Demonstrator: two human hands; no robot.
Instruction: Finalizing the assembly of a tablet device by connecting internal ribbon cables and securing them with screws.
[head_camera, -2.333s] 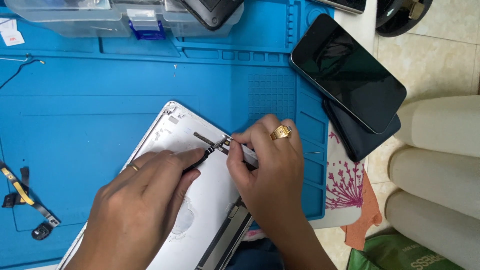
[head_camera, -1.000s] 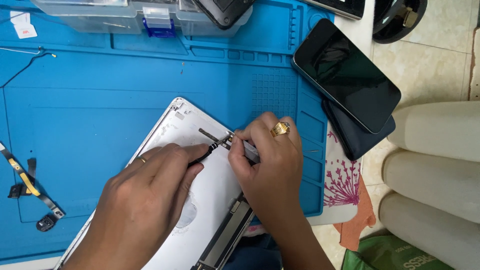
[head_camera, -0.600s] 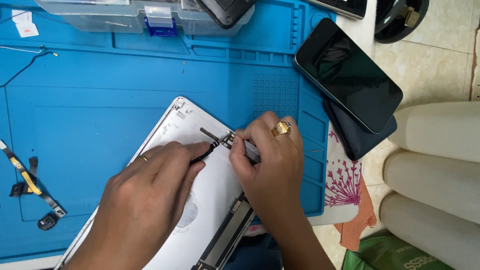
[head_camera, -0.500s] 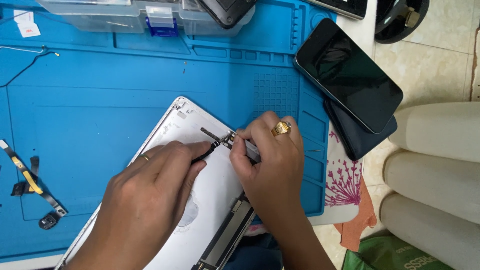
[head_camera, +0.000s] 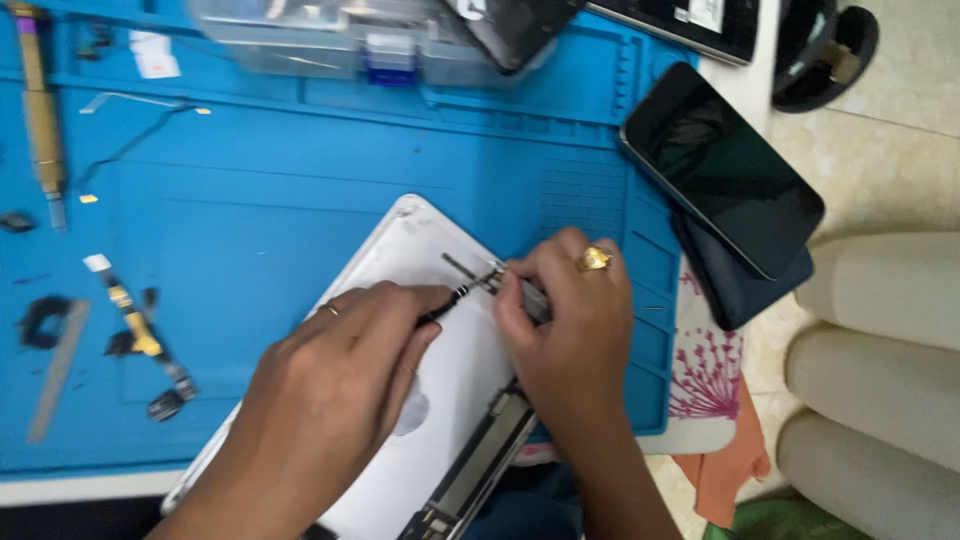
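Silver-white, the tablet back shell (head_camera: 440, 400) lies slantwise on the blue silicone work mat (head_camera: 250, 220) that covers my bench, its upper corner towards the middle of the mat and its inner frame edge (head_camera: 480, 470) showing below my wrists. Since a couple of seconds ago almost nothing on the shell has shifted: my left hand (head_camera: 330, 400) is pressed on it in the same place, fingers curled shut round a thin dark tool (head_camera: 455, 295) whose tip meets the small metal part (head_camera: 490, 277) near the top corner. My right hand (head_camera: 575, 330), with the gold ring (head_camera: 593, 259), pinches that same part from the other side, thumb and forefinger closed on it. What did change is my head: more of the mat's left side is in sight, with a brass-coloured driver (head_camera: 40, 110), a flex cable (head_camera: 140, 335) and a grey pry stick (head_camera: 55, 375). So the fiddling at that corner goes on, I judge. Two dark phones (head_camera: 720, 185) are stacked off the mat's right edge.
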